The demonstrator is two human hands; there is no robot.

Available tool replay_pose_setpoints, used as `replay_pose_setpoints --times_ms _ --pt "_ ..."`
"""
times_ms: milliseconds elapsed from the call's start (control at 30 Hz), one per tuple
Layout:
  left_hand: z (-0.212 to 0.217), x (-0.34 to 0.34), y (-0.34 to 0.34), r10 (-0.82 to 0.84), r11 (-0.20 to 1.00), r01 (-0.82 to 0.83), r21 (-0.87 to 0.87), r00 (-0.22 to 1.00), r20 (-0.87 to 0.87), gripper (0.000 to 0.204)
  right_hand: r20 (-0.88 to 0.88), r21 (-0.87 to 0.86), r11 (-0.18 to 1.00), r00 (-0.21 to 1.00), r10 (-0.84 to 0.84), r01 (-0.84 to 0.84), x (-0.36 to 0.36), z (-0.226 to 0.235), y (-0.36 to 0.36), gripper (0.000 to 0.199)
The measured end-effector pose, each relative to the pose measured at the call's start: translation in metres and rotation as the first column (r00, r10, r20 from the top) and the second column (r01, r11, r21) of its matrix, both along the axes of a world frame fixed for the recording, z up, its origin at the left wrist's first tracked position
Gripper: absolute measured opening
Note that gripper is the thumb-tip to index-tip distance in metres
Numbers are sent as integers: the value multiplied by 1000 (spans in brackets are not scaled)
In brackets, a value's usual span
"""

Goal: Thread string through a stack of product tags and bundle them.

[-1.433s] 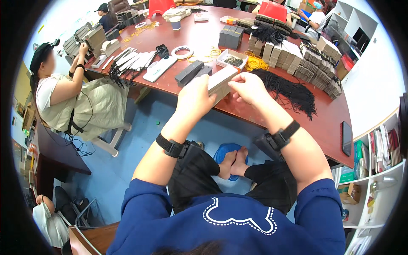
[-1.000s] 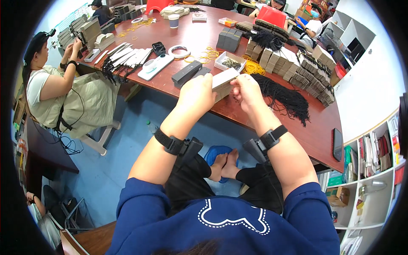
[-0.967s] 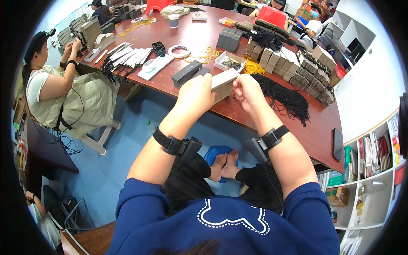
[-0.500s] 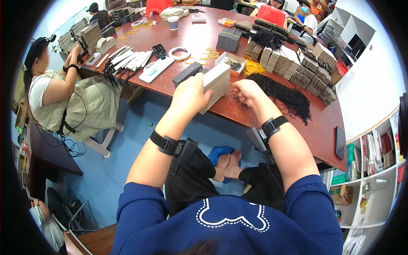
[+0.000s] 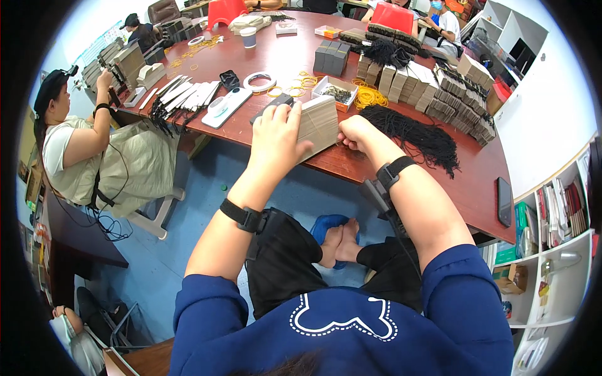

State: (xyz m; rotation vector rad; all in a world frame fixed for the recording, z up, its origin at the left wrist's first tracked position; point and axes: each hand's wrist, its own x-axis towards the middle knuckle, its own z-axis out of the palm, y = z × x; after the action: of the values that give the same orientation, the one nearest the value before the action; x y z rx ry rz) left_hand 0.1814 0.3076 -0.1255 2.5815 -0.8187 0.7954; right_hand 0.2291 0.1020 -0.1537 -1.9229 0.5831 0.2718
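A block of grey-brown cards (image 5: 321, 128) with a pale top edge stands on end at the table's near edge. My left hand (image 5: 274, 135) lies against its left part, fingers stretched out and thumb across the near face. At the block's right edge my right hand (image 5: 359, 133) is closed, fingertips curled in; whatever they hold, if anything, is hidden. Behind my left fingers, a dark grey block (image 5: 281, 101) is partly covered. A pile of black cords (image 5: 414, 139) lies just right of my right hand.
Beyond the block are a small open box (image 5: 335, 94), yellow rubber bands (image 5: 371, 97) and a white tape roll (image 5: 259, 82). Card stacks (image 5: 411, 81) line the right back. A phone (image 5: 503, 202) lies near the right edge. Another person (image 5: 69, 135) works at the left.
My left hand has loosened from its grip on the block and spread its fingers. My right hand has moved in against the block's right edge. The block now shows more of its broad face.
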Motion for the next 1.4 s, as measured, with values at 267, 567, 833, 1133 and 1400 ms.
replay_pose_setpoints --times_ms 267,567,833,1133,1400 --pt "-4 -4 -6 128 978 -116 175 990 -58 102 33 -141 984 993 111 -106 -9 16 8 17" --pt "9 -4 7 45 981 -103 -166 946 -321 110 394 402 910 916 -71 -102 -39 65 -9 9" --pt "11 -29 3 -317 946 304 -110 940 -128 105 737 -60 998 675 43 2 -25 99 -68 11" --pt "13 -16 -15 -121 992 122 36 992 -44 105 286 -907 381 928 238 181 26 82 -179 29" --pt "17 14 -28 106 956 -147 254 980 167 97 115 -65 942 935 336 -331 -22 81 -58 28"
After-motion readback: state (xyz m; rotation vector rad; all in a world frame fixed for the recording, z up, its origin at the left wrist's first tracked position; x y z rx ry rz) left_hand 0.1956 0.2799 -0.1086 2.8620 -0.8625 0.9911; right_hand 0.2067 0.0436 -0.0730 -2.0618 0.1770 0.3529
